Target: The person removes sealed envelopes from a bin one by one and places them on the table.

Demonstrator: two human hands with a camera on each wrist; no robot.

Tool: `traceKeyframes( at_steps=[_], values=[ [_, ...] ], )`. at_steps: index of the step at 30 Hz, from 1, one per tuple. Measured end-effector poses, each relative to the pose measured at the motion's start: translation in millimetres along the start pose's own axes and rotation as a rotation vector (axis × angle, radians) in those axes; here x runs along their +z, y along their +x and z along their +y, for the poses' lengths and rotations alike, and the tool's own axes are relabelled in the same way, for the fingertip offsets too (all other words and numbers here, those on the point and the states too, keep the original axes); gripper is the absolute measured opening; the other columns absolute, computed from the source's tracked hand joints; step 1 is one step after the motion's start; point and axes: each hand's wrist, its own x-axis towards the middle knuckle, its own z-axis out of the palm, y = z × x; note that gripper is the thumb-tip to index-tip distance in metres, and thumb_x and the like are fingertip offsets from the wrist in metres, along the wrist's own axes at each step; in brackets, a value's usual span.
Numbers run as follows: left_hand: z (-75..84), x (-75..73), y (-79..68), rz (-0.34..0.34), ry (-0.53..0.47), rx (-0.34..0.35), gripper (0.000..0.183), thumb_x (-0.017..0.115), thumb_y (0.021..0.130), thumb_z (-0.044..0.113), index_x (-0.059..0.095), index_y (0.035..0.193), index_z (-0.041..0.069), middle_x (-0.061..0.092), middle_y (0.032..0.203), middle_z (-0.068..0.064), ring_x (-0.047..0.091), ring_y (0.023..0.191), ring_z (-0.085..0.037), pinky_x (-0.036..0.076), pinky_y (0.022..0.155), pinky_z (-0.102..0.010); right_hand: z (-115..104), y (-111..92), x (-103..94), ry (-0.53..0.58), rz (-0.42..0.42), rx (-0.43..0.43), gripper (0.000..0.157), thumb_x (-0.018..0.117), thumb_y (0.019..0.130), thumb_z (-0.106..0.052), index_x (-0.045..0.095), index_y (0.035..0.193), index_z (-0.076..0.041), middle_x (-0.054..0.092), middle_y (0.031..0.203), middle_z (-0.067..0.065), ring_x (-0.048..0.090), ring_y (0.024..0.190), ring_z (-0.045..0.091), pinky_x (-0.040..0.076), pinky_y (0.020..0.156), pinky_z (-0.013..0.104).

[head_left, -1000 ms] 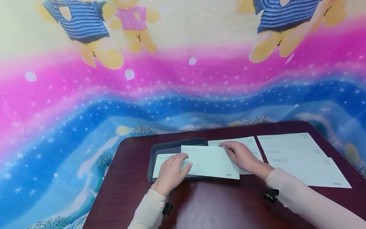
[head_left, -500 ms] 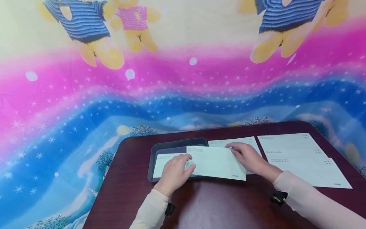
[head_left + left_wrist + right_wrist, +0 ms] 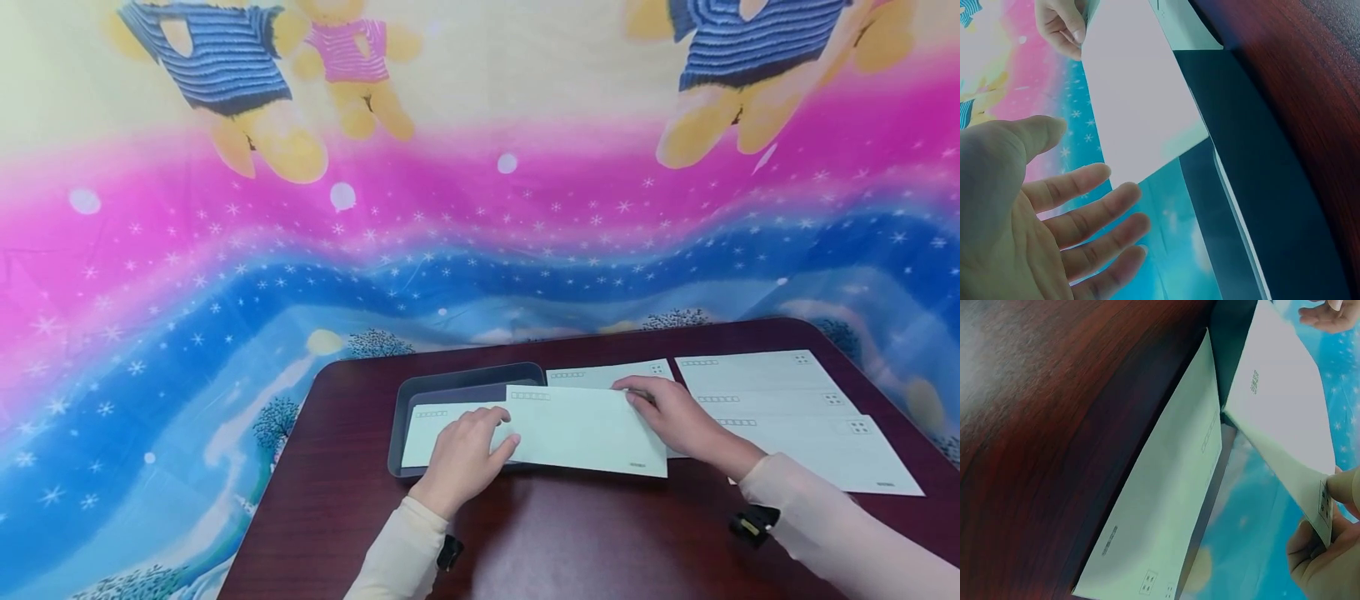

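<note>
A pale envelope (image 3: 581,429) is up in the air in the head view, overlapping the right part of a dark grey tray (image 3: 401,417). Thumb and fingers of my right hand (image 3: 671,417) pinch its upper right corner, by the printed stamp boxes, as the right wrist view shows. My left hand (image 3: 1075,231) is spread with relaxed fingers, holding nothing, fingertips close to the envelope's left end. Another envelope (image 3: 431,433) lies in the tray, partly hidden behind the left hand.
Right of the tray lie overlapping envelopes (image 3: 607,375), partly covered by the held one. Farther right, several more envelopes (image 3: 817,454) lie staggered on the dark red table (image 3: 562,533). A patterned cloth (image 3: 480,208) hangs behind the table.
The right hand has moved to the right with the envelope, away from the tray. The left hand has shifted slightly right, its fingers still relaxed.
</note>
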Motion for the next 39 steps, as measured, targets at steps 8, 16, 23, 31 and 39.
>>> traceKeyframes(
  at_steps=[8,16,23,31,39],
  values=[
    [2.4,0.4,0.0,-0.005,0.005,0.011,0.029,0.066,0.098,0.038,0.069,0.117,0.016,0.075,0.111,0.0,0.07,0.097,-0.019,0.057,0.076,-0.036,4.9,-7.9,-7.9,0.031,-0.035,0.026,0.03,0.052,0.103,-0.004,0.066,0.13,-0.005,0.066,0.133,0.02,0.058,0.129,0.042,0.049,0.098,0.058],
    [6.4,1.6,0.6,-0.027,-0.001,0.013,0.029,0.065,0.098,0.038,0.069,0.118,0.017,0.075,0.112,0.0,0.07,0.098,-0.019,0.057,0.077,-0.036,12.3,-11.2,-12.7,0.015,-0.044,0.033,0.03,0.052,0.104,-0.006,0.066,0.13,-0.006,0.066,0.134,0.019,0.059,0.127,0.04,0.051,0.096,0.055],
    [11.4,2.7,2.0,-0.038,-0.005,0.028,0.03,0.064,0.098,0.038,0.069,0.119,0.016,0.075,0.113,-0.001,0.07,0.098,-0.02,0.056,0.077,-0.036,20.7,-15.1,-17.2,0.026,-0.06,0.039,0.028,0.053,0.104,-0.006,0.067,0.128,-0.007,0.067,0.132,0.019,0.057,0.128,0.042,0.048,0.099,0.059],
    [14.7,6.9,2.6,-0.056,0.0,0.031,0.029,0.064,0.098,0.038,0.069,0.117,0.017,0.074,0.112,0.0,0.069,0.094,-0.019,0.055,0.073,-0.034,28.0,-19.1,-23.9,0.02,-0.081,0.037,0.027,0.054,0.104,-0.009,0.067,0.128,-0.007,0.067,0.13,0.018,0.059,0.126,0.041,0.049,0.098,0.057],
    [17.4,9.3,4.5,-0.078,0.005,0.021,0.03,0.064,0.098,0.04,0.069,0.118,0.018,0.075,0.112,0.0,0.069,0.094,-0.018,0.055,0.074,-0.033,37.0,-22.8,-27.9,0.018,-0.107,0.035,0.026,0.055,0.104,-0.01,0.067,0.127,-0.006,0.068,0.129,0.017,0.061,0.123,0.04,0.054,0.093,0.043]
  ],
)
